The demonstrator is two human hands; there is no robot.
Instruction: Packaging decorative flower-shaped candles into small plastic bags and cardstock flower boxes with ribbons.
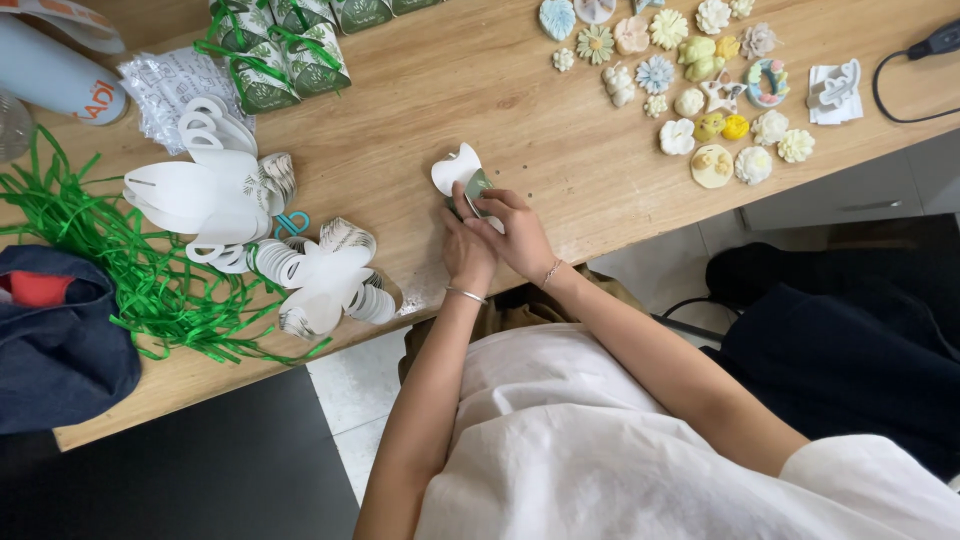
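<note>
A long wooden table fills the top of the view, with a pale tiled floor below its edge; a person in a white top sits at it and both hands meet near the middle of the table; the left hand and the right hand press close together, touching, and both pinch a small flat card box, white with a green leafy side; its round white flap sticks up just past the fingertips, and the box rests on the table right in front of the person; to the left lie more flat white box shapes in a loose pile, and beside them a big heap of green ribbon strips; at the top edge stand finished little boxes tied with green ribbon; far to the right sit many small flower and animal shapes in white, yellow, blue and pink, well apart from the hands.
</note>
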